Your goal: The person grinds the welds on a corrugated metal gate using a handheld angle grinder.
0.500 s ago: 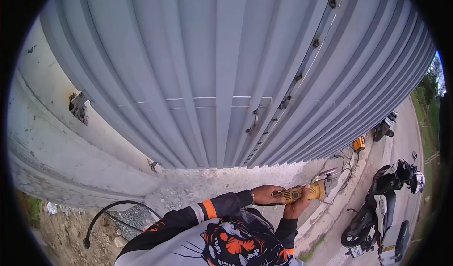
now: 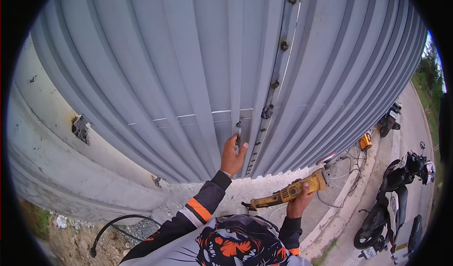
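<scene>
My right hand (image 2: 300, 203) is closed around the body of a yellow angle grinder (image 2: 278, 194). The grinder's handle end points left and its disc (image 2: 325, 158) stands at the upper right, near the gate's lower edge. My left hand (image 2: 232, 158) is raised to a small metal handle (image 2: 239, 124) on the grey corrugated metal gate (image 2: 188, 68). Its fingers are stretched out at the handle's lower part, with the thumb apart. Whether the fingertips hook behind the handle is hard to see.
Dark weld spots (image 2: 284, 45) run down a seam right of the handle. A concrete wall (image 2: 71, 162) stands at left, with a black hose (image 2: 111, 223) below. Cables (image 2: 354, 167) lie near a yellow machine (image 2: 365, 141). A motorcycle (image 2: 391, 204) is parked at right.
My left hand has let go of the grinder and moved up to the gate's handle. My right hand keeps the grinder, now seen at full length. The view has shifted slightly.
</scene>
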A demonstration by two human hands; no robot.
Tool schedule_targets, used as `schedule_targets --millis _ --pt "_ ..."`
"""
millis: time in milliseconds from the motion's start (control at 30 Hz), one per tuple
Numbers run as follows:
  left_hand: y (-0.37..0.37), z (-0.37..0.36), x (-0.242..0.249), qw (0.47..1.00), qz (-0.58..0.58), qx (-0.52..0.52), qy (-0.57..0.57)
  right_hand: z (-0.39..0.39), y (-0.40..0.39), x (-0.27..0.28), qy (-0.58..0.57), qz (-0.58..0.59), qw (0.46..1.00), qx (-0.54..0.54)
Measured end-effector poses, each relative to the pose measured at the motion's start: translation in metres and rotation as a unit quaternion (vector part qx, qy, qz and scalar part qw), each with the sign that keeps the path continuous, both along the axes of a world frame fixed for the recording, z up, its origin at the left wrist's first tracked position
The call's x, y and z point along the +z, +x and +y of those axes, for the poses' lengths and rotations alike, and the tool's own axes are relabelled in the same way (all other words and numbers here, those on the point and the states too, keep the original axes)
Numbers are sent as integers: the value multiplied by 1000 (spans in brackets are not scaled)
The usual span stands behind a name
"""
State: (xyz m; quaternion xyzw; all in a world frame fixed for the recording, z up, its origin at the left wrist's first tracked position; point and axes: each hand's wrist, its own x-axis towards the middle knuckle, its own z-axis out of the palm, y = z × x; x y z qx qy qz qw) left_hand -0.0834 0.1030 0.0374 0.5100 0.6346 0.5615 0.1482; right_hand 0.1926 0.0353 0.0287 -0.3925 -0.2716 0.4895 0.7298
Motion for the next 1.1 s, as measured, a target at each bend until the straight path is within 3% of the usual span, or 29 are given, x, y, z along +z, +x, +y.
schedule_targets --millis 100,200,700,800,900,967,1033,1100 --pt "-3 13 -1 994 26 14 -101 8 9 5 -2 -3 1000 5" --pt "-8 19 -4 992 71 55 -90 13 21 6 -10 -5 1000 9" --pt "0 -1 1 996 -81 -8 -31 54 49 -38 -44 22 996 75" --pt "16 -18 7 990 -113 69 -54 62 47 -38 -44 -21 996 73" --pt "33 -48 1 993 -11 21 -113 64 36 -17 -41 -73 994 74" --pt "57 -60 10 967 11 -189 -169 66 23 -2 -17 -134 988 73" --pt "86 -65 23 930 65 -312 -182 64 7 15 -19 -142 986 81" --pt "103 -63 7 920 112 -338 -163 61 -11 25 -8 -153 984 95"
